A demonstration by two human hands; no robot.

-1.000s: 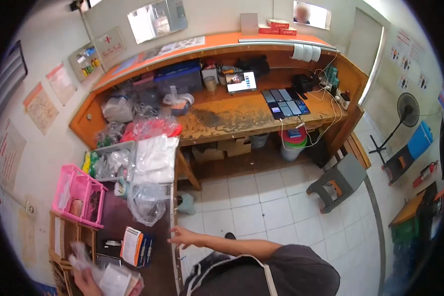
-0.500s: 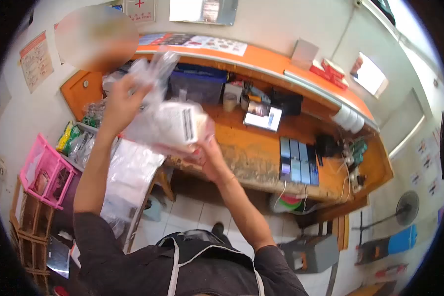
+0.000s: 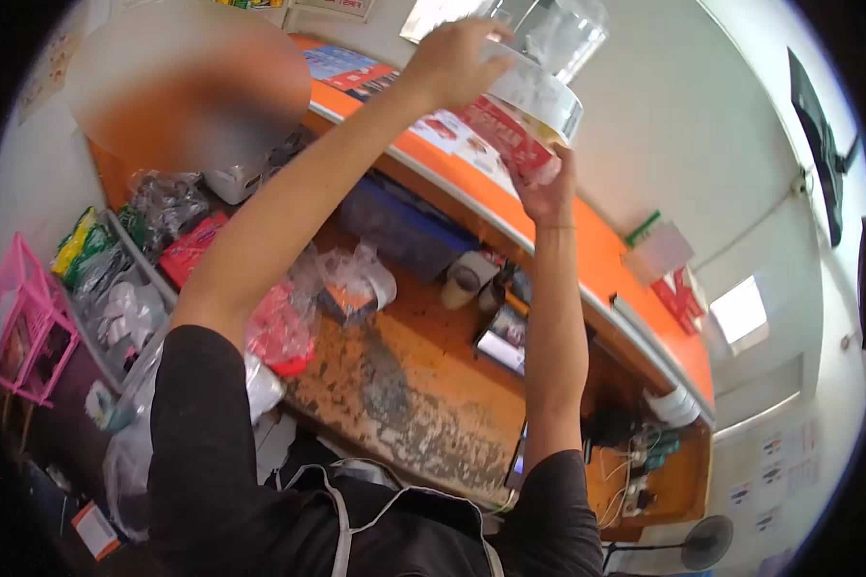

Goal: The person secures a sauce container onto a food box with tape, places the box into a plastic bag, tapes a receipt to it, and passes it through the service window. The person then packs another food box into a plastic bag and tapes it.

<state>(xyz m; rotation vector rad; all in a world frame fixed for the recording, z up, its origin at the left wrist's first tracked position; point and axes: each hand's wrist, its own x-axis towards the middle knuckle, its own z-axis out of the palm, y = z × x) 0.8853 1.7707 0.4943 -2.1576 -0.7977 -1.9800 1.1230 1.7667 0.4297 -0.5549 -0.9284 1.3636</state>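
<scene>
Both hands are raised above the orange counter ledge with a bagged package between them. The package shows a red printed box (image 3: 512,137) below, a round white-rimmed container (image 3: 534,88) on it, and clear plastic (image 3: 570,38) at the top. My left hand (image 3: 457,62) has its fingertips and thumb at the upper left edge of the container, slightly blurred. My right hand (image 3: 548,192) grips the lower right end of the red box from below.
The orange ledge (image 3: 601,252) runs diagonally, with printed sheets (image 3: 462,144) on it. Below, the worn wooden desk (image 3: 433,385) holds red plastic bags (image 3: 284,332), a bagged container (image 3: 356,284), a blue bin (image 3: 404,226) and a tablet (image 3: 502,338). A pink basket (image 3: 31,327) stands left.
Both hands and the package have moved up and right, from over the desk to above the ledge. The view has turned, and the red bags and bagged container on the desk now show.
</scene>
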